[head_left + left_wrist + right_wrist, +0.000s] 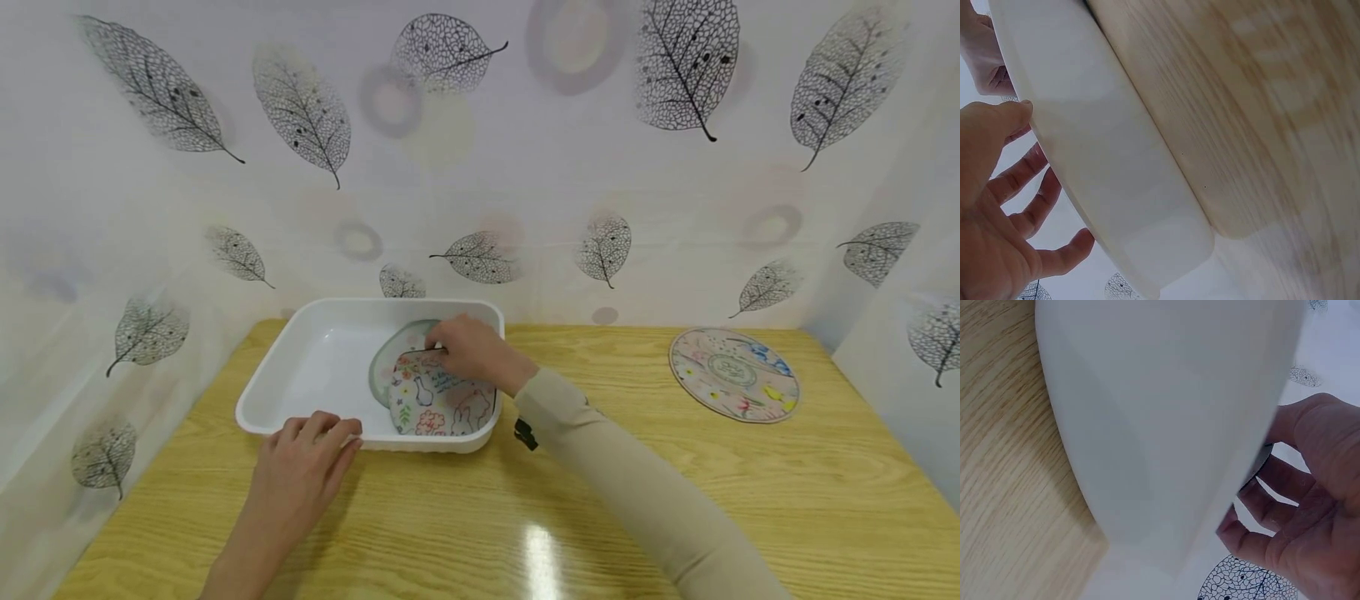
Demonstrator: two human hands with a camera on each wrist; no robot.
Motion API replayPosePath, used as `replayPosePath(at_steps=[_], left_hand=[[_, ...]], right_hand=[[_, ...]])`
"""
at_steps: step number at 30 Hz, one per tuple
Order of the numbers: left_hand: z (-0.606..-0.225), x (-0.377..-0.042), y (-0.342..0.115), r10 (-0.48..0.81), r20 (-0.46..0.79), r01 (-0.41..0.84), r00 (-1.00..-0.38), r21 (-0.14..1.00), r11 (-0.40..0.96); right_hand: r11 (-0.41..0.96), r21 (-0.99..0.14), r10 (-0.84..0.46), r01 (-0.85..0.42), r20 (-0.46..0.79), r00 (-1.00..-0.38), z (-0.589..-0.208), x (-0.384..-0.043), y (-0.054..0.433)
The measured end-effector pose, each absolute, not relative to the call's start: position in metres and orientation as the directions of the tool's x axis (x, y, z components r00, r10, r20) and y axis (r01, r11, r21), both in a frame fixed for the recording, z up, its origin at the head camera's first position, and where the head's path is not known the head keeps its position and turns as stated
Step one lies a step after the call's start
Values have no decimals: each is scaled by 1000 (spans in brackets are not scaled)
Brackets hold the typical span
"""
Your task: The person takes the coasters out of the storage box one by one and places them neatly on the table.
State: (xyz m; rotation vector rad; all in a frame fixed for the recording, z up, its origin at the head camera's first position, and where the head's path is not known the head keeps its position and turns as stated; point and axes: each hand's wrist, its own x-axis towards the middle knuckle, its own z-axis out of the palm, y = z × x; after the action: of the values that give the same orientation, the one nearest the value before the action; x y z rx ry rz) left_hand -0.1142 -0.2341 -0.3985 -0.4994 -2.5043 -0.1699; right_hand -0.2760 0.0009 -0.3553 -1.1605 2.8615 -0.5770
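Observation:
A white plastic basin [322, 367] stands on the table, with my left hand [303, 462] at its near rim. In the left wrist view, the fingers [1035, 206] of that hand curl over the rim and the thumb tip overlaps its outside. My right hand [476, 350] reaches over the basin's right side and pinches the dark upper edge of a pale mat [442, 400] printed with rabbits and flowers. This mat leans inside the basin, over a light green-edged round mat [382, 367]. Only a dark sliver of the held mat [1263, 459] shows in the right wrist view, behind the basin wall.
Another round mat [735, 375], floral with a dark border, lies flat on the right side of the wooden table [600, 533]. A white leaf-print curtain [525, 183] hangs behind the table and along both sides. A small black object [526, 434] shows beside the right sleeve.

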Motion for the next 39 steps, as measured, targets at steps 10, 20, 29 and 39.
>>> replayPosePath(at_steps=[10, 20, 29, 39], left_hand=[[-400, -115, -235, 315, 566, 389, -762, 10, 921], [-401, -115, -236, 319, 572, 398, -756, 13, 917], [-401, -116, -237, 338, 597, 420, -728, -1, 907], [-400, -115, -236, 327, 585, 406, -742, 5, 914]], right_hand=[[688, -269, -676, -674, 103, -730, -346, -270, -2], [670, -258, -692, -696, 122, -711, -341, -267, -5], [669, -237, -694, -704, 140, -706, -334, -264, -9], [650, -219, -702, -728, 194, -685, -329, -261, -9]])
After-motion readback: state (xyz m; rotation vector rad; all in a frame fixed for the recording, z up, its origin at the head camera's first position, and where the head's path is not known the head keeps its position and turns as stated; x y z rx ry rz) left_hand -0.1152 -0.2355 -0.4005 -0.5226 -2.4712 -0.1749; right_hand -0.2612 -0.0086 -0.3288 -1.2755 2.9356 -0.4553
